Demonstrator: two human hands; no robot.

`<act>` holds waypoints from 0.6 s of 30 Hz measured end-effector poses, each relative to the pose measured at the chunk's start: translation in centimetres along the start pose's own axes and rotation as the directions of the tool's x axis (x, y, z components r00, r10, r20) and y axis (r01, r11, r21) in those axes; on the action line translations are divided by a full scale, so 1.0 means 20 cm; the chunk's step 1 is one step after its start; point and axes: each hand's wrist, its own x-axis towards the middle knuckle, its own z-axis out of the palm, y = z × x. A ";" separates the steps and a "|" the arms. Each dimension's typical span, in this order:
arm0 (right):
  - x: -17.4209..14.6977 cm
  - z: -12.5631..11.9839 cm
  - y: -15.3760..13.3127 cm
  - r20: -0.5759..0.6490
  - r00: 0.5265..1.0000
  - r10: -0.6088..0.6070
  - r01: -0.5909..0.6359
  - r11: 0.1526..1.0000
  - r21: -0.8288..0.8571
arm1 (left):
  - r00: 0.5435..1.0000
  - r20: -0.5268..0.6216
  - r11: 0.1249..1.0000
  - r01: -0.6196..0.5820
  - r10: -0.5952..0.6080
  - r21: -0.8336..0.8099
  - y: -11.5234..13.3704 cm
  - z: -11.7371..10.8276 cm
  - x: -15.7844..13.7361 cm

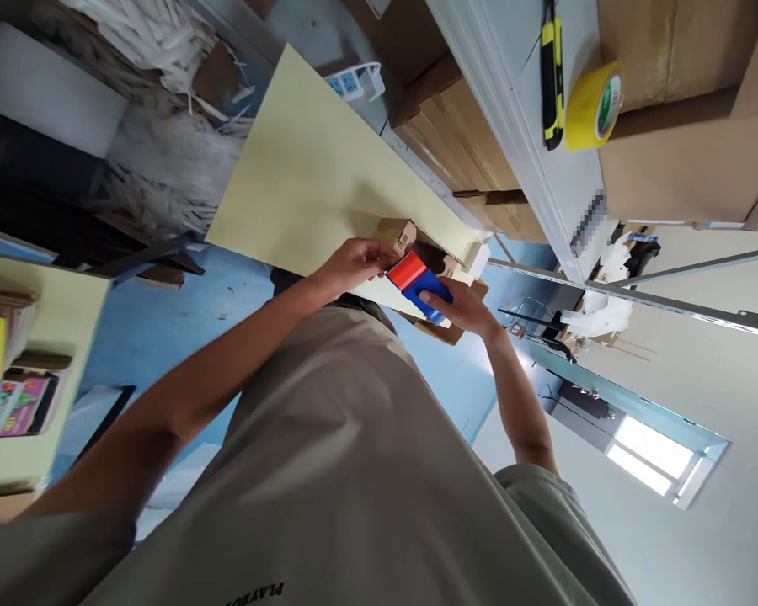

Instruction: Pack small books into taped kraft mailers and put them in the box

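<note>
Red-and-blue pack (pixel 418 283): just right of the frame's centre, tilted, in front of a small carton (pixel 394 231); looks light and fairly stiff, its glossy surface perhaps slippery.
Right hand (pixel 461 305): closed around the blue part.
Left hand (pixel 352 265): fingertips bunched by the red end; cannot tell if gripping.
Best hold: across the blue sides, gently.

Carton (pixel 390 228) on table (pixel 303 160); tape (pixel 579 109) (beside cutter (pixel 551 80))
</note>
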 end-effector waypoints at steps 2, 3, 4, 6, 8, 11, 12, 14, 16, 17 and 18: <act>0.02 -0.03 -0.01 0.027 0.999 0.041 -0.041 0.999 -0.020 | 0.999 -0.048 1.000 0.012 -0.011 0.001 -0.04 0.04 0.03; 0.02 -0.05 -0.03 0.050 0.997 0.060 -0.059 0.998 -0.025 | 0.997 -0.069 1.000 0.022 -0.022 -0.001 -0.06 0.06 0.04; 0.02 -0.08 -0.04 0.077 0.994 0.074 -0.072 0.997 -0.030 | 0.996 -0.088 0.999 0.031 -0.031 -0.008 -0.07 0.09 0.06; 0.01 -0.16 -0.08 0.108 0.990 0.092 -0.086 0.995 -0.056 | 0.993 -0.113 0.999 0.035 -0.039 -0.035 -0.08 0.13 0.10; -0.02 -0.26 -0.12 0.117 0.985 0.125 -0.110 0.986 -0.123 | 0.989 -0.150 0.998 0.011 -0.020 -0.065 -0.08 0.13 0.16; -0.07 -0.42 -0.15 0.117 0.972 0.203 -0.176 0.963 -0.204 | 0.970 -0.243 0.996 -0.034 0.013 -0.080 -0.08 0.06 0.27; -0.08 -0.46 -0.16 0.117 0.968 0.220 -0.193 0.959 -0.209 | 0.964 -0.265 0.996 -0.030 0.007 -0.083 -0.09 0.03 0.31; -0.08 -0.52 -0.16 0.105 0.966 0.234 -0.210 0.956 -0.206 | 0.960 -0.279 0.996 -0.006 -0.019 -0.092 -0.13 -0.02 0.38; -0.05 -0.53 -0.17 0.081 0.964 0.252 -0.227 0.944 -0.239 | 0.958 -0.281 0.995 0.023 -0.051 -0.102 -0.19 -0.04 0.42; -0.03 -0.53 -0.17 0.067 0.963 0.260 -0.235 0.936 -0.264 | 0.956 -0.285 0.994 0.034 -0.064 -0.107 -0.23 -0.03 0.44; -0.01 -0.52 -0.17 0.057 0.962 0.266 -0.239 0.928 -0.285 | 0.954 -0.292 0.993 0.042 -0.074 -0.112 -0.26 -0.03 0.45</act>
